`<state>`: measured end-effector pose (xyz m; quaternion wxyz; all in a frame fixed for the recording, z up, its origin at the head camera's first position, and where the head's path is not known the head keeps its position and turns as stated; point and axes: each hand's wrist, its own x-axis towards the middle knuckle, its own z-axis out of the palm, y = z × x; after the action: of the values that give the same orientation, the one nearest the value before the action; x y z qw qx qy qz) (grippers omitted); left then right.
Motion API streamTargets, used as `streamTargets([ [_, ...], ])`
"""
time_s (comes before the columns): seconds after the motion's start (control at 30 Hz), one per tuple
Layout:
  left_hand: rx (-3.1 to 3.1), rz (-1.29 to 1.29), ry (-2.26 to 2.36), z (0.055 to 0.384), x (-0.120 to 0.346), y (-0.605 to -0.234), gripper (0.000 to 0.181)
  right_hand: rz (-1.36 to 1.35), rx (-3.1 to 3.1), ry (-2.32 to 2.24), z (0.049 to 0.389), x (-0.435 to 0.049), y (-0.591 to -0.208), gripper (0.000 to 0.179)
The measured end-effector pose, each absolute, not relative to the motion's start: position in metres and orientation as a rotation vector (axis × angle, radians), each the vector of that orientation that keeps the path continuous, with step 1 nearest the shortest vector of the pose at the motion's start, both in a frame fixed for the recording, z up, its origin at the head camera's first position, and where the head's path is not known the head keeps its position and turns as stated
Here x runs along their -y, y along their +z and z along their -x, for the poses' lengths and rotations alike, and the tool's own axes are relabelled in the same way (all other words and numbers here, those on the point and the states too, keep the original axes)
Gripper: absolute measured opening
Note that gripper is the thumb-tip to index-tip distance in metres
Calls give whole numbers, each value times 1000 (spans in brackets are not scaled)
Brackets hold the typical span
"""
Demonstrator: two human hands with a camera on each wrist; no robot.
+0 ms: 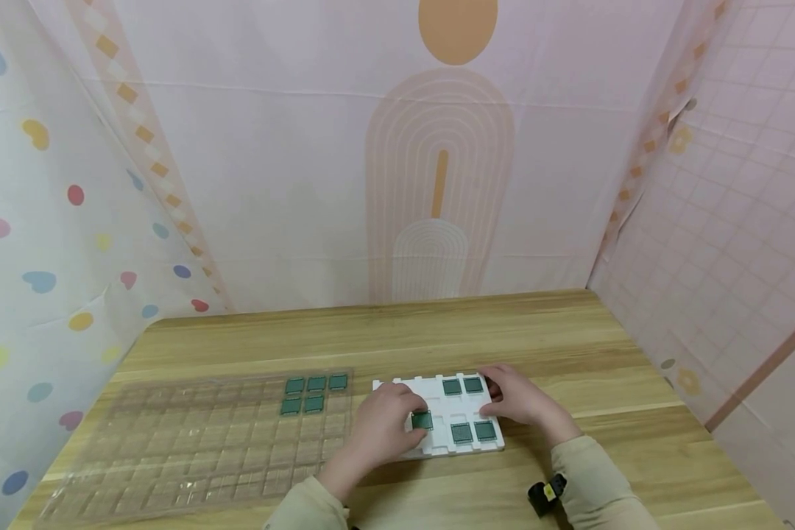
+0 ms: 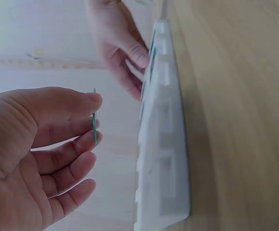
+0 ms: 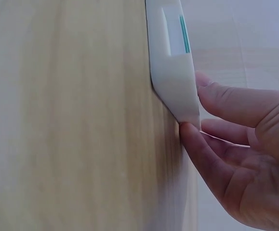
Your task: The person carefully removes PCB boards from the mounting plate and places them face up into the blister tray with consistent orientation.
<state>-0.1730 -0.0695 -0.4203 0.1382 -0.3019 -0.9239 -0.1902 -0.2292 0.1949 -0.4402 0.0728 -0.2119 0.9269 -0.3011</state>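
Observation:
My left hand [image 1: 386,425] pinches a small green circuit board [image 1: 422,420] by its edges, over the left half of a white tray [image 1: 440,436]. In the left wrist view the circuit board [image 2: 95,120] is seen edge-on between thumb and fingertips, apart from the tray [image 2: 161,168]. At the tray's right end my right hand [image 1: 522,397] grips the edge; in the right wrist view its thumb lies on one face and a fingertip sits at the lower corner. Several green boards [image 1: 461,433] lie in the tray's right-hand pockets.
A large clear plastic tray [image 1: 192,442] with many pockets lies on the wooden table [image 1: 397,335] to the left, several green boards [image 1: 316,383] at its upper right. A small black object [image 1: 545,497] with a yellow mark is by the right sleeve. Patterned cloth hangs behind and beside the table.

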Motion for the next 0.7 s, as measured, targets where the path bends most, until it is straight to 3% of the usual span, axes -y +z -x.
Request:
streamTargets([
  [0.7,2605,694,-853,177,104,-396,23,684,-2760,-932,230,-197,-441,65],
])
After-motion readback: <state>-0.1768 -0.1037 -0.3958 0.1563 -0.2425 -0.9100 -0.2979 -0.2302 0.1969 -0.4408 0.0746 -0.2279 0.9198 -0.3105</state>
